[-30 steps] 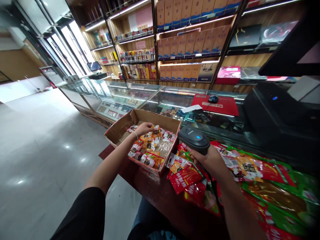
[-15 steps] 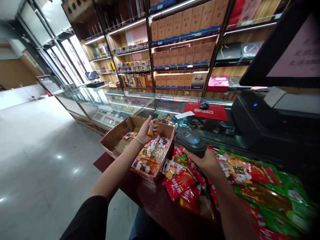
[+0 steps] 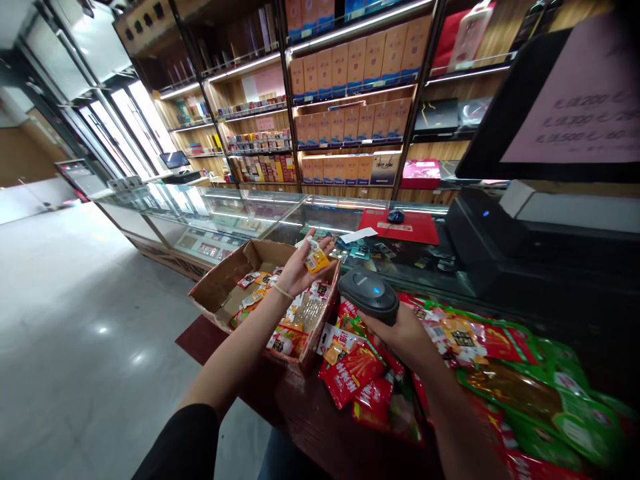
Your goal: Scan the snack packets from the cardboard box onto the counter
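Observation:
My left hand (image 3: 300,270) is turned palm up over the cardboard box (image 3: 210,308), with a small yellow and white snack packet (image 3: 317,259) held in it. The packet's printed barcode side faces up, and the fingertips stretch out past it. Wrapped round the handle of a black barcode scanner (image 3: 369,292) is my right hand (image 3: 403,330); a blue light glows on the scanner's top. The scanner's head points left, toward the packet. Inside the box lie several small snack packets (image 3: 249,280). Red snack bags (image 3: 354,373) are heaped below the scanner.
Green and red food bags (image 3: 520,393) cover the counter at right. Behind them stands a black register with a monitor (image 3: 550,113). A mouse (image 3: 396,217) rests on a red mat (image 3: 425,232) on the glass showcase. Boxed goods (image 3: 350,123) fill the back shelves.
My left hand has opened out somewhat and turned the packet so its barcode side shows more. The right hand keeps its hold on the scanner. The whole view has shifted slightly.

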`<state>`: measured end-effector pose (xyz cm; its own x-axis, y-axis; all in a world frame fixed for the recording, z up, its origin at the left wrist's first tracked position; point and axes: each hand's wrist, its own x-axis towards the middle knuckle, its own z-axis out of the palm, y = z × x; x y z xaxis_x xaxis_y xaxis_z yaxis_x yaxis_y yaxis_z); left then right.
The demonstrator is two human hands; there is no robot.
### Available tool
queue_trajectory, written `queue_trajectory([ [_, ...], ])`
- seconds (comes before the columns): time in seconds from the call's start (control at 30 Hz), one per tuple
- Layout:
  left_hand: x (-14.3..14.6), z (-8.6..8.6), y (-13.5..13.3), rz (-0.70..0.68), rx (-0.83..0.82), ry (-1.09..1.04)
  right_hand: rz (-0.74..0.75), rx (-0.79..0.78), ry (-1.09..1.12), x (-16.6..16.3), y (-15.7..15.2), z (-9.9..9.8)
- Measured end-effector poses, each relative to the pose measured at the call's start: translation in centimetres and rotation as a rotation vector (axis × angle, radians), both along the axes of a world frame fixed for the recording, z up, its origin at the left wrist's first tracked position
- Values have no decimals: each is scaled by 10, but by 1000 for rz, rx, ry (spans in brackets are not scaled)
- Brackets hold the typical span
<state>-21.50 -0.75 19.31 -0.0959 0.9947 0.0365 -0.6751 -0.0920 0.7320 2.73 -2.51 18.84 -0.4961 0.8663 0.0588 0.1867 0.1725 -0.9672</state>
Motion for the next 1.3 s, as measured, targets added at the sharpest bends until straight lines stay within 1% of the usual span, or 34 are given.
queue_trajectory([
  [0.1, 5, 2, 0, 41, 26, -103, 12, 13, 7, -2, -2, -1],
  [0.2, 8, 3, 1, 36, 59, -150, 49, 54, 10, -3, -3, -2],
  [0.27, 9, 2, 3, 25, 84, -131, 82, 69, 21, -3, -2, -2],
  [0.37, 11, 0, 6, 30, 92, -71, 89, 27, 36, 2, -1, 0],
  [0.43, 16, -1, 5, 35, 57, -29, 62, -24, 27, 11, 3, 1],
  [0.5, 23, -2, 2, 5, 11, 37, -3, -67, 17, 24, 8, 3],
  [0.53, 28, -4, 1, -24, -18, 89, -76, -81, 27, 32, 11, 3],
  [0.6, 42, -10, 0, -113, -90, 247, -138, -107, 92, 48, 18, 5],
  [0.67, 59, -21, 2, -218, -172, 479, -223, -104, 148, 61, 23, 6],
  [0.73, 80, -34, 10, -316, -190, 761, -284, -92, 196, 72, 26, 8],
  [0.8, 101, -48, 20, -369, -135, 1058, -300, -89, 227, 80, 28, 11],
  [0.87, 120, -59, 30, -383, -67, 1350, -302, -80, 235, 86, 29, 14],
  [0.97, 140, -73, 37, -401, 47, 1704, -324, -59, 263, 93, 29, 16],
  [1.0, 143, -77, 37, -422, 101, 1775, -339, -59, 277, 94, 29, 17],
  [1.07, 146, -86, 37, -479, 203, 1840, -368, -79, 290, 96, 28, 18],
  [1.17, 141, -94, 39, -542, 268, 1833, -399, -89, 290, 96, 27, 20],
  [1.23, 135, -92, 42, -540, 276, 1809, -401, -71, 291, 95, 27, 20],
  [1.3, 126, -81, 46, -504, 305, 1763, -386, -60, 281, 94, 27, 20],
])
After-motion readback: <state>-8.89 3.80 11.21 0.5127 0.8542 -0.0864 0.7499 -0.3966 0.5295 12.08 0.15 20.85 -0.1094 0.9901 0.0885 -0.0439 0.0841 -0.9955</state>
